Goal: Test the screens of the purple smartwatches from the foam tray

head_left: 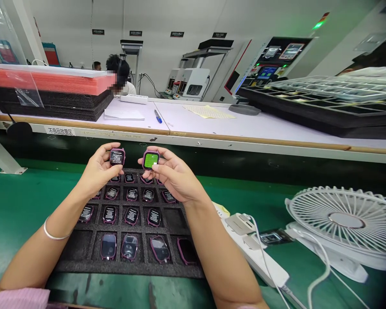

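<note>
Between the thumb and fingers of my left hand (pixel 98 169) is a purple-framed smartwatch (pixel 117 157), its dark screen showing lines of white text. My right hand (pixel 175 174) grips another smartwatch (pixel 151 159) with a green lit screen, the thumb at its lower right corner. Both watches are held up side by side, a small gap apart, over the far edge of a black foam tray (pixel 131 267). Several purple watches without straps lie in its compartments. Those in the upper rows show white text; the nearest row, including one watch (pixel 108 246), has dark screens. My right forearm hides part of the tray.
To the right stand a white power strip (pixel 260 253) with cables and a white fan (pixel 344 223). A raised shelf (pixel 193 124) crosses behind, bearing a blue pen (pixel 158 116), papers (pixel 124 114), stacked foam (pixel 51 101) and trays (pixel 324 107). A person (pixel 118 71) sits beyond it.
</note>
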Demonstrator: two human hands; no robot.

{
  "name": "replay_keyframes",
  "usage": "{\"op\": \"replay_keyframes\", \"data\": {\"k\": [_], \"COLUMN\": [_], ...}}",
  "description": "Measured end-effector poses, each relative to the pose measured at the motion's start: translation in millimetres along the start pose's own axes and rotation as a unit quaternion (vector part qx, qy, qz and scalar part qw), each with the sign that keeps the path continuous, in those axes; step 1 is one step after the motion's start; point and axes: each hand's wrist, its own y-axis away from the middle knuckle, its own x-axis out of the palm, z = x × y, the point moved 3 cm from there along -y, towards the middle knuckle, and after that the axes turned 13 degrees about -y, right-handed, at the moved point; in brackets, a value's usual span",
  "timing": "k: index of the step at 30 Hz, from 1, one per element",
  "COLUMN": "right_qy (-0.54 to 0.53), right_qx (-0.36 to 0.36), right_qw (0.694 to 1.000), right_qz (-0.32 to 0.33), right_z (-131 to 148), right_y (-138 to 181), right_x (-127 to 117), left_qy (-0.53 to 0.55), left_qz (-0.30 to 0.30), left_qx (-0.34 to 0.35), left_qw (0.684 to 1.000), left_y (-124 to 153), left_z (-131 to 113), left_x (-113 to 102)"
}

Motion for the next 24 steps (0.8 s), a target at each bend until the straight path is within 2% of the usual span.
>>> {"op": "replay_keyframes", "data": {"k": [8,12,15,18,21,24], "right_qy": [-0.016,-0.006,0.009,0.021,0.028,0.036], "right_qx": [0.002,0.007,0.009,0.028,0.091,0.155], "right_qw": [1.0,1.0,0.999,0.997,0.991,0.979], "right_qz": [-0.01,-0.017,-0.037,-0.068,-0.097,-0.129], "right_z": [1.3,4.5,9.3,12.1,5.1,-12.9], "right_y": [1.1,2.7,5.7,15.0,35.3,63.0], "right_x": [1.1,-1.1,-6.7,-16.7,-30.4,-45.7], "left_qy": [0.014,0.027,0.002,-0.027,-0.029,-0.012], "left_qz": [0.004,0.021,0.053,0.082,0.09,0.074], "left_qx": [0.001,-0.013,-0.048,-0.1,-0.165,-0.202], "left_qw": [1.0,0.999,0.997,0.991,0.982,0.976], "left_y": [0.2,10.5,33.6,69.2,108.9,139.7], "left_z": [-1.5,-6.8,-5.3,5.5,23.2,38.8], "left_x": [0.3,-7.1,-20.8,-38.3,-52.4,-57.4]}}
